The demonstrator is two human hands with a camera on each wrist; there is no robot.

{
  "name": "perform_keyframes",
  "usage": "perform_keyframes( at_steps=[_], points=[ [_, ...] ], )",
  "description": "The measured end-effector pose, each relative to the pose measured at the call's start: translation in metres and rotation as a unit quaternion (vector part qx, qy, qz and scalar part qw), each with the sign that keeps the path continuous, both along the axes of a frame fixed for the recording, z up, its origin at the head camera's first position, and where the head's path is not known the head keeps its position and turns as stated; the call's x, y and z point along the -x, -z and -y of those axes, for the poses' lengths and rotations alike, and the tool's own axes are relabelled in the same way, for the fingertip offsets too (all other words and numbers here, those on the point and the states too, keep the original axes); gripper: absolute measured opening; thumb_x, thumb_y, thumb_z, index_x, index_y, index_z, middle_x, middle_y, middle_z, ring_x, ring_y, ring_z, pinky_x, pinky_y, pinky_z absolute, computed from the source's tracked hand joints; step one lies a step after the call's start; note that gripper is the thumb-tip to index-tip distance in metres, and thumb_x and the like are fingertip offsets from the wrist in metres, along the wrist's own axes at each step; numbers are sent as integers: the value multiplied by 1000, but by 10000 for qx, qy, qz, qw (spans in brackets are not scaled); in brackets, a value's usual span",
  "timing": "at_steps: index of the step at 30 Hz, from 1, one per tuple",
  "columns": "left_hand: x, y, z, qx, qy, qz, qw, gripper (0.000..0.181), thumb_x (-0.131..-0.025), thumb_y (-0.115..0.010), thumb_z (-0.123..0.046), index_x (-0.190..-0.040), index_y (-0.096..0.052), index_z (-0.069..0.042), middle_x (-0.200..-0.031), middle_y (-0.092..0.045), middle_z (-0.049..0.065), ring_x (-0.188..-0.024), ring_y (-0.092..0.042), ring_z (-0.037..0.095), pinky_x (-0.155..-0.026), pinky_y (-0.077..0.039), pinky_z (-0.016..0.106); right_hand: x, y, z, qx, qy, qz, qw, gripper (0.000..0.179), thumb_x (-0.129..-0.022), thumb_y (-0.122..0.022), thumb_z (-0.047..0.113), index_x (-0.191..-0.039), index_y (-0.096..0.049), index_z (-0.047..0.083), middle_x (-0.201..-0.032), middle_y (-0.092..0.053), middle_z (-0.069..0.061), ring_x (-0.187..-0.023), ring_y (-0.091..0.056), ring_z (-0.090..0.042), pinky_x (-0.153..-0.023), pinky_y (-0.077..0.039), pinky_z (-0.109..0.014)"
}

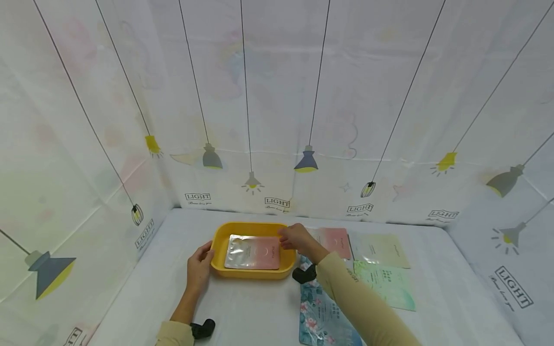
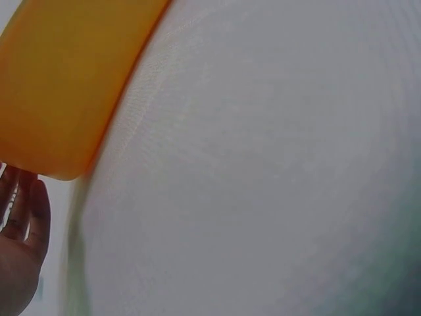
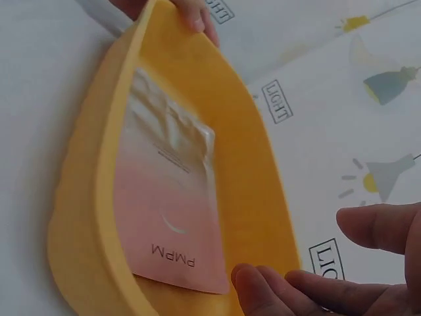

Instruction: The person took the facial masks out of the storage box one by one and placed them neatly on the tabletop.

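Note:
A yellow tray (image 1: 254, 275) sits on the white table, with a pink and silver face-mask sachet (image 1: 253, 252) lying flat inside. At its left end my left hand (image 1: 199, 269) holds the rim, thumb over the edge and fingers along the outside wall; in the left wrist view those fingers (image 2: 34, 214) reach the tray's end. My right hand (image 1: 300, 240) is over the opposite end. In the right wrist view its fingertips (image 3: 253, 286) are beside the sachet's printed end, the thumb spread away from them and nothing between.
Right of the tray lie another pink sachet (image 1: 339, 240), a pale yellow sachet (image 1: 383, 247), a green sachet (image 1: 391, 286) and a blue floral sachet (image 1: 320, 315), partly under the right forearm. A lamp-printed white cloth (image 1: 277, 120) encloses the table's back and sides.

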State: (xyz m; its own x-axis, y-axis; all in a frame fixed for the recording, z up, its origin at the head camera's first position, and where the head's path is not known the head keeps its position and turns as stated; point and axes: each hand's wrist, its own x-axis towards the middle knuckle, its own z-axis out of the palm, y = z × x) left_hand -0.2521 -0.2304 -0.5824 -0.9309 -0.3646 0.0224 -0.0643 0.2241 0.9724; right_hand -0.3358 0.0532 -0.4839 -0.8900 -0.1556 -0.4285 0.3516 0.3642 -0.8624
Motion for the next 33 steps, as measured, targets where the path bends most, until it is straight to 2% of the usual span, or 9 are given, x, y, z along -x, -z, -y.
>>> perform_keyframes(
  at_steps=[4, 7, 11, 13, 19, 24, 26, 29, 33],
  points=[
    [0, -1, 0, -1, -2, 12, 10000, 38, -101, -51, -24, -135, -55, -9, -137, -58, 9, -115, -55, 20, -79, -42, 1, -4, 6, 9, -230, -57, -92, 9997, 33, -93, -62, 17, -115, -56, -6, -110, -60, -19, -100, -62, -32, -96, -53, -41],
    [2, -2, 0, 13, -46, -56, 10000, 37, -101, -52, -23, -135, -56, -8, -136, -59, 10, -113, -55, 20, -78, -42, 1, -6, 8, 16, -369, -192, -261, 9988, 28, -91, -63, 17, -109, -61, -5, -100, -60, -15, -92, -61, -29, -93, -54, -39],
    [2, -3, 0, 23, -50, -124, 9999, 38, -101, -52, -24, -135, -56, -7, -137, -59, 12, -113, -55, 21, -78, -42, 1, -9, 14, 24, -717, -377, -445, 9957, 21, -87, -66, 17, -95, -63, -3, -76, -51, -7, -71, -53, -22, -73, -52, -31],
    [2, -2, 0, 42, -20, -89, 9999, 39, -101, -51, -25, -136, -55, -8, -137, -58, 11, -114, -55, 20, -79, -42, 1, -9, 17, 28, -932, -395, -431, 9939, 19, -86, -68, 17, -91, -61, 0, -71, -47, -4, -68, -50, -21, -67, -48, -29],
    [1, -2, 0, 2, 1, -20, 10000, 38, -101, -51, -26, -136, -55, -10, -138, -58, 8, -115, -54, 19, -79, -42, 1, -11, 21, 37, -1607, -588, -372, 9845, 24, -84, -71, 20, -94, -66, -1, -72, -51, -6, -81, -61, -31, -77, -54, -37],
    [2, -3, -2, 6, -20, -110, 9999, 38, -101, -52, -24, -135, -56, -8, -136, -59, 11, -114, -55, 20, -79, -42, 1, -13, 23, 41, -2093, -794, -516, 9732, 19, -85, -71, 20, -82, -65, 2, -67, -50, -5, -79, -62, -30, -74, -54, -36],
    [2, -2, -3, 22, -36, -122, 9999, 38, -101, -52, -24, -135, -56, -7, -136, -59, 12, -113, -55, 20, -79, -43, 2, -13, 25, 42, -2160, -796, -526, 9717, 20, -86, -70, 20, -77, -62, 4, -66, -49, -6, -76, -63, -30, -73, -55, -37],
    [1, 0, -2, 24, -41, -111, 9999, 38, -100, -53, -23, -135, -56, -7, -135, -60, 12, -111, -55, 19, -79, -43, 3, -14, 28, 45, -2081, -656, -438, 9749, 21, -87, -69, 19, -75, -59, 4, -64, -48, -6, -75, -63, -31, -72, -54, -37],
    [0, 1, -1, -23, -41, -124, 9999, 37, -100, -53, -22, -134, -56, -8, -135, -60, 12, -110, -54, 16, -79, -43, 2, -13, 33, 49, -1812, -377, -451, 9817, 17, -84, -67, 15, -74, -60, 3, -62, -44, -4, -68, -57, -27, -60, -46, -28]
  ],
)
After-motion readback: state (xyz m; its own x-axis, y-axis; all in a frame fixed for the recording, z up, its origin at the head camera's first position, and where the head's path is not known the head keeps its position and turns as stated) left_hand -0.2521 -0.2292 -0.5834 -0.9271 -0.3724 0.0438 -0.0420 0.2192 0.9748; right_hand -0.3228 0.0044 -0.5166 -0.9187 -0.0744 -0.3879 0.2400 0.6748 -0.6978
